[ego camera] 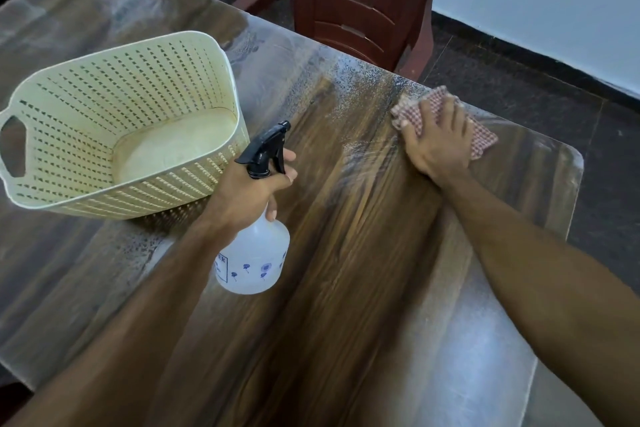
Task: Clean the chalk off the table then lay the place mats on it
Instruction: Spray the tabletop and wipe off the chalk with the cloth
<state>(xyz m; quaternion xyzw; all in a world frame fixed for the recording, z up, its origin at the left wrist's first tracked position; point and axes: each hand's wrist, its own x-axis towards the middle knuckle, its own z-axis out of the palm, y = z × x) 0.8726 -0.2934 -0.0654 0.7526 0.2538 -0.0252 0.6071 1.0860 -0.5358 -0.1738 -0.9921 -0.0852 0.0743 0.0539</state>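
A person wipes chalk from a wood-grain table (363, 288), the right hand (440, 142) spread flat on a red-checked cloth (485, 140) beyond the bottle, near the table's far right corner. The left hand (249, 191) is wrapped around the neck of a spray bottle (256, 253), one finger resting at the black trigger, the nozzle aimed toward the cloth. The bottle hangs just above the tabletop; whether its base touches cannot be told.

A dark, clean-looking band runs past the bottle toward the cloth. Pale chalk haze and speckled residue remain to the bottle's left around a cream basket (104, 135), and along the far edge beyond it. Behind that edge stands a brown chair (363, 0). No place mats are in view; the basket looks empty.

By the look of it, the cloth is soft and limp and will bunch unless pressed under an open palm, as it is now. The translucent plastic bottle seems light, and could be slippery if wet; the neck below the trigger is the sure place to hold it. Wiping appears roughly half done.
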